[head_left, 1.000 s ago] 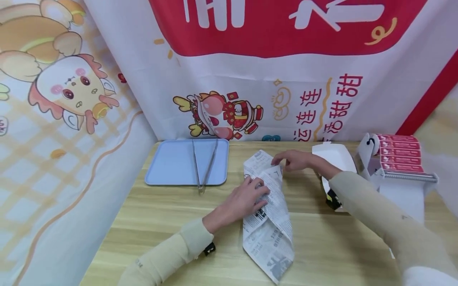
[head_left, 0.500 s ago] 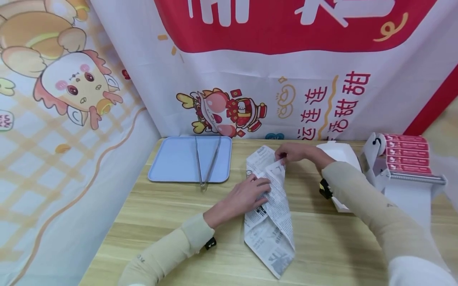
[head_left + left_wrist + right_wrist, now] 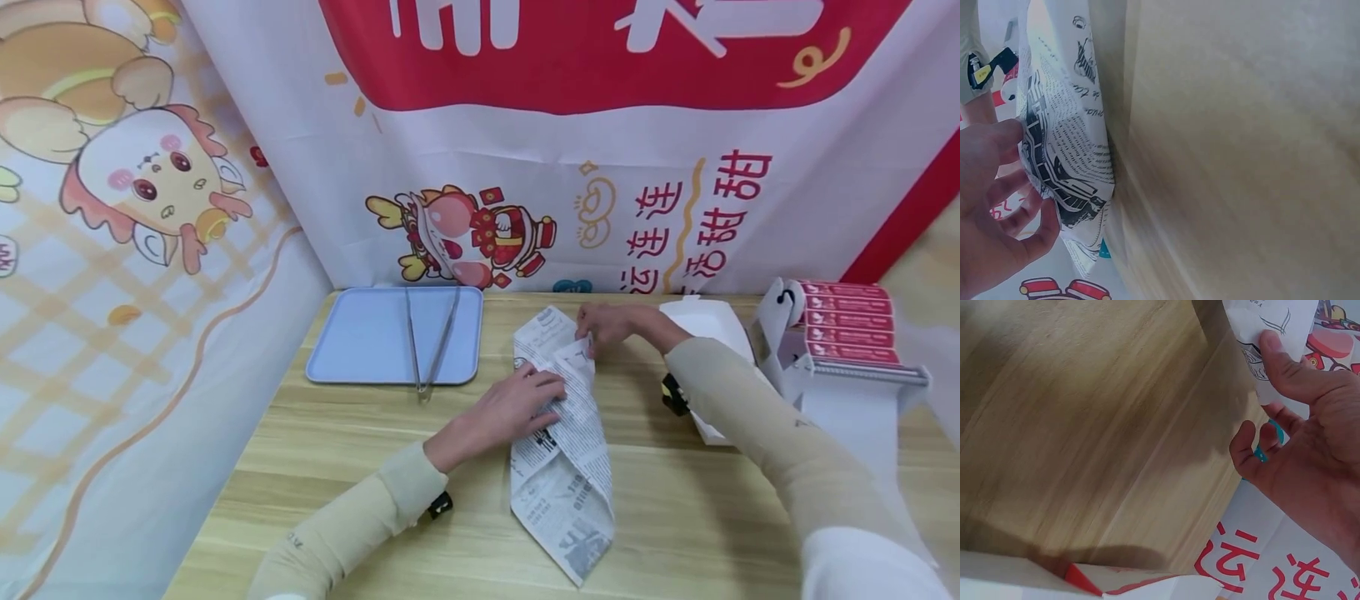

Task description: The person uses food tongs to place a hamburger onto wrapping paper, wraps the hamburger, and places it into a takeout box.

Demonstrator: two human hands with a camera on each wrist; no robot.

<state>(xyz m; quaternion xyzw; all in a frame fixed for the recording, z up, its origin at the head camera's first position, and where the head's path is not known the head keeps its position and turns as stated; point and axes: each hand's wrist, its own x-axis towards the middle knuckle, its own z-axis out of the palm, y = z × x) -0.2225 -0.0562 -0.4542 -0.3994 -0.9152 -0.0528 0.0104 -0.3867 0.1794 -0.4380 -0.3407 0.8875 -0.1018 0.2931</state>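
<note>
A folded sheet of newsprint-patterned wrapping paper [image 3: 573,500] lies lengthwise on the wooden table in the head view, its pointed end toward me. My left hand [image 3: 517,407] rests on the middle of it with relaxed, spread fingers. In the left wrist view those fingertips touch the printed face of the paper [image 3: 1072,119]. At the paper's upper right edge, my right hand [image 3: 611,323] pinches the folded layer. The right wrist view shows the thumb [image 3: 1275,350] on top of the paper [image 3: 1272,315], with other fingers partly hidden behind and below it.
A blue tray [image 3: 367,337] with metal tongs [image 3: 420,367] on it stands at the back left. White paper boxes [image 3: 708,325] sit right, partly behind my right forearm. Beside them is a dispenser with a roll of red labels [image 3: 847,321]. A printed cloth [image 3: 585,137] hangs behind the table.
My right hand's fingers, extended at the paper's upper right corner a second ago, have curled in and now pinch its edge. My left hand stays on the paper. The view has shifted slightly.
</note>
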